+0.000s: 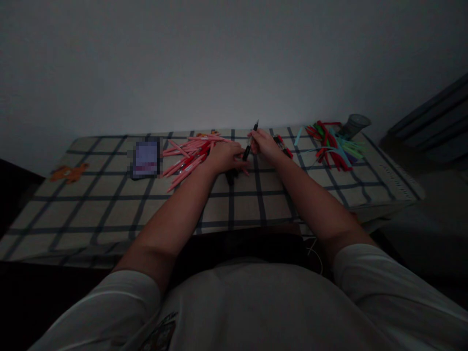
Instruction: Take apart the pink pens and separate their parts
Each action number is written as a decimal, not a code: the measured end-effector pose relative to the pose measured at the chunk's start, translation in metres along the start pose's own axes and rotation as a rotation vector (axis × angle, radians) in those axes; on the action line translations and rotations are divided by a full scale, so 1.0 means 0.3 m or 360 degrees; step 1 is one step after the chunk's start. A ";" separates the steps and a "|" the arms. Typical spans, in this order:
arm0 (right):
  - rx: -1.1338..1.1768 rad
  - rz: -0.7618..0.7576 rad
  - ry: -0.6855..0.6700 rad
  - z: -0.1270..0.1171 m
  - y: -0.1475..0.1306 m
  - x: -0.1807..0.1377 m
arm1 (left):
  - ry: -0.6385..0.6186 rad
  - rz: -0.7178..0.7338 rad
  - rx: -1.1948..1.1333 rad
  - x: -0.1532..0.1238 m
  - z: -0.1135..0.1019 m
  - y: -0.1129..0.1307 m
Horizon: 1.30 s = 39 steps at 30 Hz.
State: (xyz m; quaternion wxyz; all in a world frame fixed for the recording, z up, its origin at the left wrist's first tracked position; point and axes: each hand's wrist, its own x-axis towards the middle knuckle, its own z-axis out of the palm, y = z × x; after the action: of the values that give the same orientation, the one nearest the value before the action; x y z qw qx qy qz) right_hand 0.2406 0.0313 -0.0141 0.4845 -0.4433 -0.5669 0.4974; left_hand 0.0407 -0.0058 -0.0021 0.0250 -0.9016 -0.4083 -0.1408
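Note:
Both my arms reach across a checked tablecloth (109, 204). My right hand (266, 144) is closed round a dark pen (250, 141) that tilts up and away, tip uppermost. My left hand (225, 156) lies palm down beside it, fingers curled on something small and dark that I cannot make out. A heap of pink pens (188, 156) lies just left of my left hand. A few red and dark pen pieces (283, 145) rest just right of my right hand.
A pile of red, green and blue pens (334, 144) sits at the far right next to a grey cup (354, 125). A blurred rectangular thing (146, 158) lies left of the pink heap. An orange figure (68, 172) is on the cloth's left edge. A wall stands behind.

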 end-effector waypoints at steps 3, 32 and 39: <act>0.0047 -0.0016 0.0065 0.003 -0.010 -0.001 | 0.0036 0.0011 0.0013 0.001 0.006 -0.006; -0.0185 -0.0145 0.0015 -0.017 -0.046 -0.046 | -0.0034 -0.0006 -0.0006 -0.006 -0.003 0.014; -0.0194 -0.0130 -0.0047 -0.011 -0.038 -0.033 | -0.0016 -0.0042 -0.0017 -0.011 -0.009 0.029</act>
State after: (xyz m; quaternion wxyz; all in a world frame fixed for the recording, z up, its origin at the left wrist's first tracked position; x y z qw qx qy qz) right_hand 0.2451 0.0206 -0.0036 0.4681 -0.4411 -0.6207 0.4483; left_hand 0.0446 -0.0144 0.0003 0.0163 -0.8969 -0.4194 -0.1389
